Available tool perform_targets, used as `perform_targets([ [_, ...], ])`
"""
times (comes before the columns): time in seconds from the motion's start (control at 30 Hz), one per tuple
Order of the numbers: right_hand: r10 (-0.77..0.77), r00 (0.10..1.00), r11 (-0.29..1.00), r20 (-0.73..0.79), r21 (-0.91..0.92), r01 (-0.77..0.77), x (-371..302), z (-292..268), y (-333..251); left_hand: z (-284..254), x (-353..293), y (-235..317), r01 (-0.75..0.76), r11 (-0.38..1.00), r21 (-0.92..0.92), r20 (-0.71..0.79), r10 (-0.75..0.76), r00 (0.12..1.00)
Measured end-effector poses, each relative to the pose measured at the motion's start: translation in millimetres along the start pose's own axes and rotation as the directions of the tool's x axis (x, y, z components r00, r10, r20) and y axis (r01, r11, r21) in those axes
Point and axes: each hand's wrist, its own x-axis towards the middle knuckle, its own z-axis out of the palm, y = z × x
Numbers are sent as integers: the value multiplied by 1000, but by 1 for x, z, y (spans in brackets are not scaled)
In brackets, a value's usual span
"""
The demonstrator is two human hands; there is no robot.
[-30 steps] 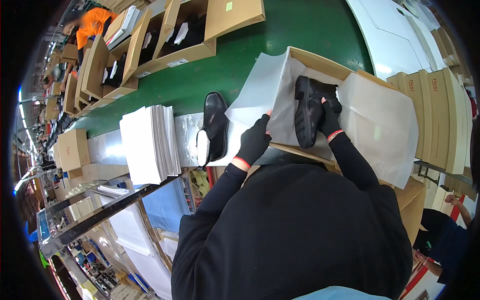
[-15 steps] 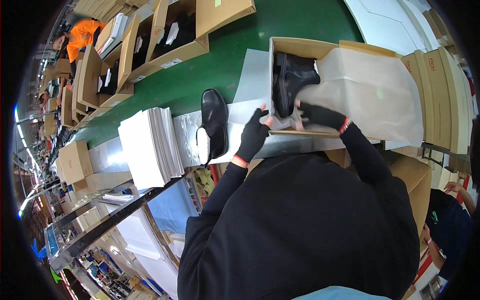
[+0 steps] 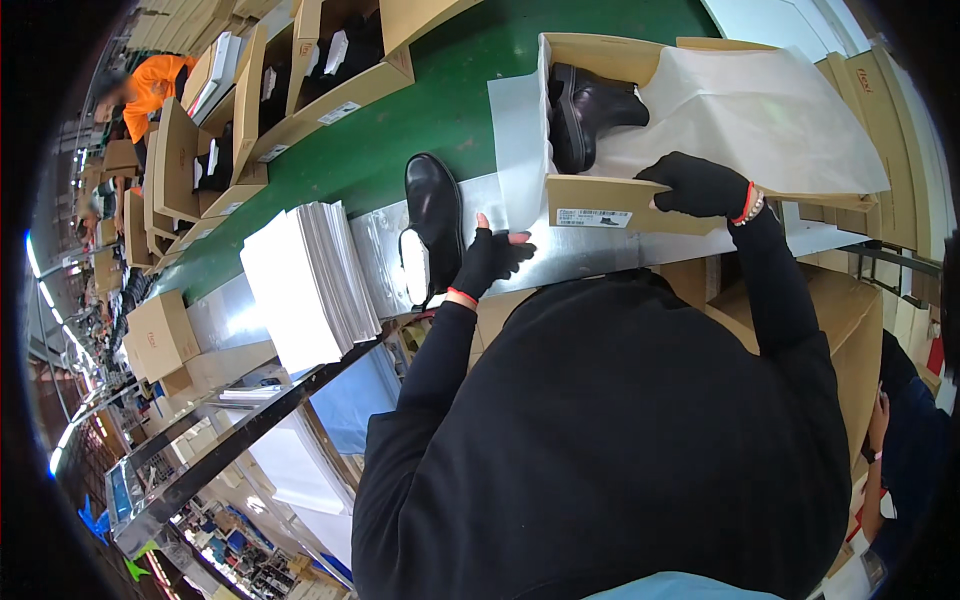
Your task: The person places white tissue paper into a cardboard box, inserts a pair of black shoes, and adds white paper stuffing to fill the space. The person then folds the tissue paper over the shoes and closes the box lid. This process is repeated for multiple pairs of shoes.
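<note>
A brown cardboard shoebox (image 3: 690, 217) lies open on the bench in front of me. Inside it, at the left end, rests a black ankle boot (image 3: 597, 112) on its side, beside a white sheet of wrapping paper (image 3: 740, 125) that spreads over the right rim. My right hand (image 3: 700, 186), in a black fingerless glove, grips the box's near wall by its upper edge. Left of the box lies a second black ankle boot (image 3: 432, 215), with something white in its shaft. Close to that boot is my left hand (image 3: 492, 258), gloved alike, its fingers spread and holding nothing.
A stack of white paper sheets (image 3: 305, 285) stands left of the loose boot. Several open shoeboxes with boots (image 3: 335, 95) line the far side of the green surface (image 3: 470, 105). Upright box lids (image 3: 880, 150) stand at the right. Another person in orange (image 3: 157, 90) is far left.
My left hand has left the box and moved left toward the loose boot. My right hand has come out from the paper onto the near wall, whose label side now shows.
</note>
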Motion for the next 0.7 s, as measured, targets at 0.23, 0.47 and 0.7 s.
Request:
perform_targets([
  [0.23, 29, 998, 1000, 56, -1, -29, -2, -10, -12, 47, 16, -4, 64, 694, -718, 161, 76, 984],
  [0.47, -14, 996, 997, 89, 79, 7, -6, 88, -4, 11, 50, 65, -455, 699, -551, -352, 300, 887],
  [0.7, -497, 866, 660, -60, 622, 422, -27, -24, -122, 209, 52, 103, -575, 157, 803, 162, 871, 463],
])
